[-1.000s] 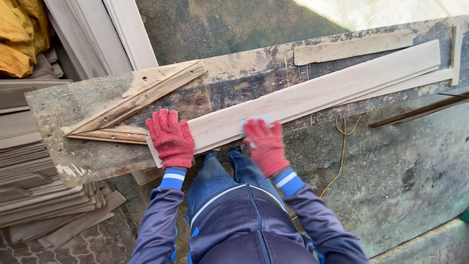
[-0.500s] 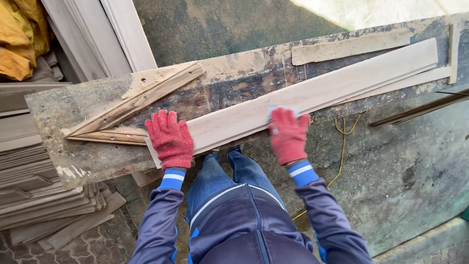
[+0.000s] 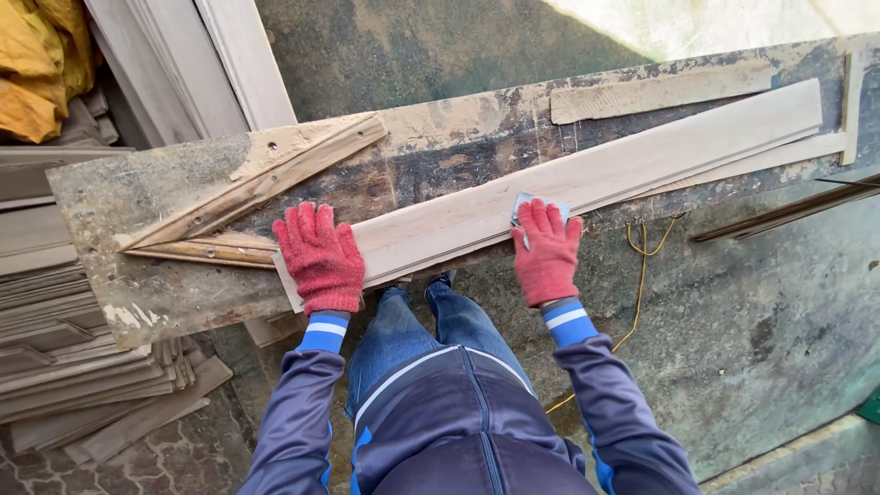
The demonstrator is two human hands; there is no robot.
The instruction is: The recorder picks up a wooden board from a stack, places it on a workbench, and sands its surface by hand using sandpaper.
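where the view begins at the far left, a stack of grey boards (image 3: 82,367) lies on the ground beside yellow cloth (image 3: 37,64) and pale frame pieces (image 3: 229,64) leaning upright. next comes the worn, stained workbench top (image 3: 165,192), with a wooden corner piece (image 3: 247,197) fixed on it in a v shape. the left hand (image 3: 321,258), in a red knit glove, lies flat with fingers spread on the near left end of a long pale wooden strip (image 3: 596,179), pressing it down rather than gripping it. the strip runs diagonally across the bench, from the near left edge up toward the far right. further right, the right hand (image 3: 547,249), also red-gloved, presses a small pale sanding pad (image 3: 524,203) flat against the strip at the near edge of the bench, fingers laid over the pad and slightly apart. a yellow cord (image 3: 642,275) hangs below the bench to the right of that hand. beyond, a short rough board (image 3: 660,89) lies along the far edge, and a thin slat (image 3: 854,101) stands across the right end.
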